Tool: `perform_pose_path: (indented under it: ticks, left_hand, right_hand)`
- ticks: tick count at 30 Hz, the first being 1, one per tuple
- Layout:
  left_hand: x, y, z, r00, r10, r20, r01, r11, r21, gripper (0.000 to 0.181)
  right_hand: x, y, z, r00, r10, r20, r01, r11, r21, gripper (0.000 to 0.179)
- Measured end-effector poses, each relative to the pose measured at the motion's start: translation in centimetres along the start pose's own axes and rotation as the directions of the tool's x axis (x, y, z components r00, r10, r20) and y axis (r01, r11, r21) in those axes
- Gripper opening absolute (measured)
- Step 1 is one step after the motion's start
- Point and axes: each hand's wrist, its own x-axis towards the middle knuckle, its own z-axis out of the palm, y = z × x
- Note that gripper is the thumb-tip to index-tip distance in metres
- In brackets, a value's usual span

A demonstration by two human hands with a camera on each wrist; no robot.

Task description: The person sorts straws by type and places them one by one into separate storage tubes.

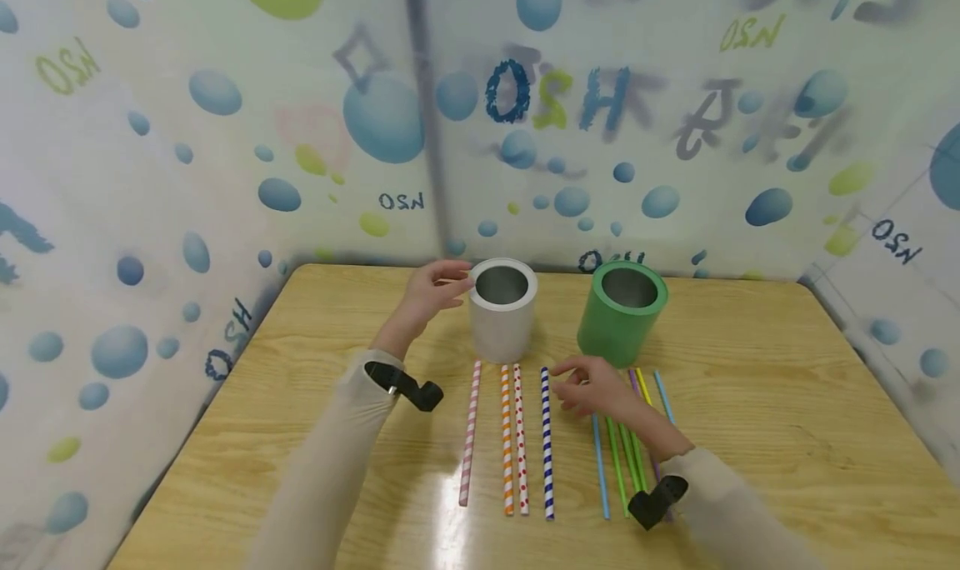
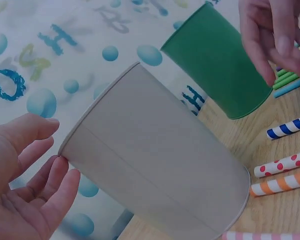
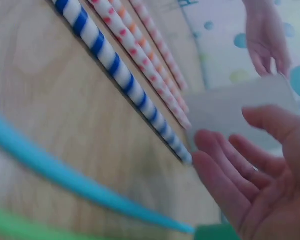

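Observation:
My left hand [image 1: 431, 297] is at the upper left side of a white can [image 1: 504, 332], its fingers loosely bent. In the left wrist view its fingertips [image 2: 60, 162] are right at the can's rim, and the can stands upright. My right hand [image 1: 596, 388] is over the table with relaxed fingers and holds nothing. Its fingertips are close to the far end of a blue-and-white striped straw [image 1: 547, 445]. Left of that straw lie a red-dotted straw [image 1: 520, 437], an orange-striped straw [image 1: 507, 445] and a pink-striped straw [image 1: 470, 437].
A green can [image 1: 611, 328] stands upright behind my right hand. Several plain straws lie partly under my right forearm, among them a blue straw [image 1: 601, 470], a green straw [image 1: 617, 470] and a yellow straw [image 1: 643, 384]. A patterned wall covering [image 1: 465, 178] rises behind the wooden table [image 1: 787, 437].

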Motion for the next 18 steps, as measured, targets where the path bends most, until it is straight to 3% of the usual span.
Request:
perform_pose_path:
  ticks: [4, 9, 12, 18]
  left_hand:
    - [0.0, -0.3, 0.4, 1.000, 0.005, -0.002, -0.005, 0.999, -0.038, 0.037]
    - [0.1, -0.6, 0.7, 1.000, -0.011, -0.016, 0.010, 0.998, -0.064, 0.036]
    - [0.1, -0.8, 0.7, 0.999, -0.014, -0.033, 0.012, 0.998, -0.065, 0.035]
    - [0.1, -1.0, 0.8, 0.999, -0.020, -0.050, 0.016, 0.997, -0.077, 0.035]
  right_hand:
    - [1.0, 0.4, 2.1, 0.985, 0.106, -0.133, -0.105, 0.994, 0.020, 0.031]
    - [1.2, 0.7, 3.8, 0.941, 0.226, -0.252, -0.219, 0.974, 0.055, 0.029]
    - [1.2, 0.8, 4.2, 0.924, 0.258, -0.283, -0.255, 0.966, 0.051, 0.030]
    - [1.4, 1.2, 4.8, 0.913, 0.273, -0.303, -0.279, 0.960, 0.023, 0.033]
